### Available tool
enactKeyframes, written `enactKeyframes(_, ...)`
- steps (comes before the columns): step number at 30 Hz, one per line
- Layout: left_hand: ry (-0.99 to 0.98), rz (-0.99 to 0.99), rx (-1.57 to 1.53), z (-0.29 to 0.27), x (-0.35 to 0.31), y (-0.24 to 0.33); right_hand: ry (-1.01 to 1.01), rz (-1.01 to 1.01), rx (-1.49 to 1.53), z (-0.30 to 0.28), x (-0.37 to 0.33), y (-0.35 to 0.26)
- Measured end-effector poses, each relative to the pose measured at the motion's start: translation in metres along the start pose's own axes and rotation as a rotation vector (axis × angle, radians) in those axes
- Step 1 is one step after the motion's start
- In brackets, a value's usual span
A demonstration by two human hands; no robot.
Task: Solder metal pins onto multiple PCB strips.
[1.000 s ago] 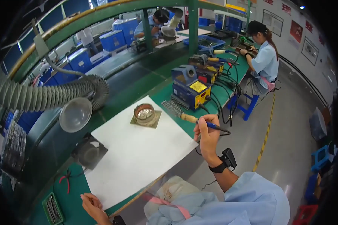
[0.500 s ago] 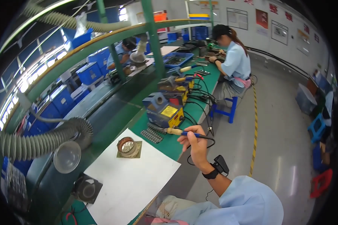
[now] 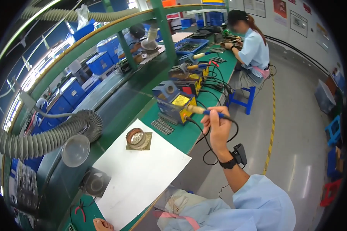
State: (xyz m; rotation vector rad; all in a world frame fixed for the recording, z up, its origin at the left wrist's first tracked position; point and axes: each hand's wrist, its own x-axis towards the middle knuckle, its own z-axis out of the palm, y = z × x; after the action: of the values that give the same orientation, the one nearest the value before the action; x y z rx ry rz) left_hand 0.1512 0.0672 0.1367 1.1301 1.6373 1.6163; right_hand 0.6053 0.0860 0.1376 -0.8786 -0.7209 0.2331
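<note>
My right hand (image 3: 218,129) is closed around the blue handle of a soldering iron (image 3: 196,109), raised at the bench's right edge. The iron's tan front part points left, in front of a blue and yellow soldering station (image 3: 175,103); its tip is hard to make out. At the bottom edge, only part of my left hand (image 3: 103,225) shows, fingers drawn together beside the white sheet (image 3: 154,173); a thin line shows by the fingertips. Red-handled pliers (image 3: 80,212) lie nearby. A round copper-brown pot with silvery contents (image 3: 137,138) sits on a square plate on the sheet.
Rows of small metal parts (image 3: 164,125) lie beside the station. A dark square box (image 3: 95,181) and a ribbed extraction hose (image 3: 46,140) with a clear cup stand left. More stations and black cables line the bench; a co-worker (image 3: 254,50) sits beyond.
My right hand has lifted the soldering iron, its front moving from beside the small metal parts up to the station's front. My left hand has come into view at the bottom. The view has shifted.
</note>
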Motion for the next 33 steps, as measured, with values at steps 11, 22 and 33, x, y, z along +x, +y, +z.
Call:
enactKeyframes(11, 0.041, 0.104, 0.137, -0.008, 0.010, -0.026, -0.016, -0.140, -0.090, 0.027, 0.058, 0.028)
enactKeyframes(22, -0.006, 0.019, 0.038, -0.018, 0.020, -0.050, -0.003, -0.348, -0.206, 0.040, 0.023, 0.025)
enactKeyframes(33, -0.022, -0.039, 0.071, -0.019, 0.021, -0.051, -0.066, -0.407, -0.307, 0.054, 0.007, 0.031)
